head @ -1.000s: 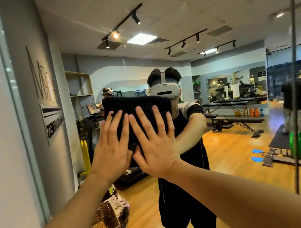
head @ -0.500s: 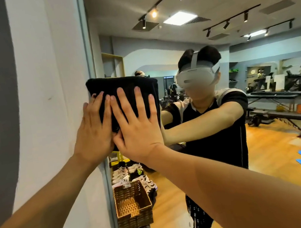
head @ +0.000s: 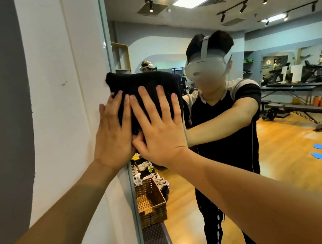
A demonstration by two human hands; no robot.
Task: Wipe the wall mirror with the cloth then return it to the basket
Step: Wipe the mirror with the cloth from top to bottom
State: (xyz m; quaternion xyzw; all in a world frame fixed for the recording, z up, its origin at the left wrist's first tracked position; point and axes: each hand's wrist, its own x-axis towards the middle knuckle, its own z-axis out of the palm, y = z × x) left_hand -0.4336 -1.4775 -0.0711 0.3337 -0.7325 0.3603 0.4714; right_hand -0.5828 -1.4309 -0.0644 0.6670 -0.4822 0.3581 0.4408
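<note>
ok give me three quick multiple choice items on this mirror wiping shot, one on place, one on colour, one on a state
1. Where on the mirror is the cloth?
A. at its left edge
B. at its centre
C. at its right edge

2. What colour is the cloth?
A. white
B. yellow
C. black

3. How do the hands meet the cloth?
A. both press it with flat fingers
B. one hand alone pinches a corner
C. neither touches it

Answers: 1 A, the cloth lies against the mirror's left edge, by the white wall. 2 C, it looks black. 3 A, the left hand and right hand lie side by side with straight fingers on it.
</note>
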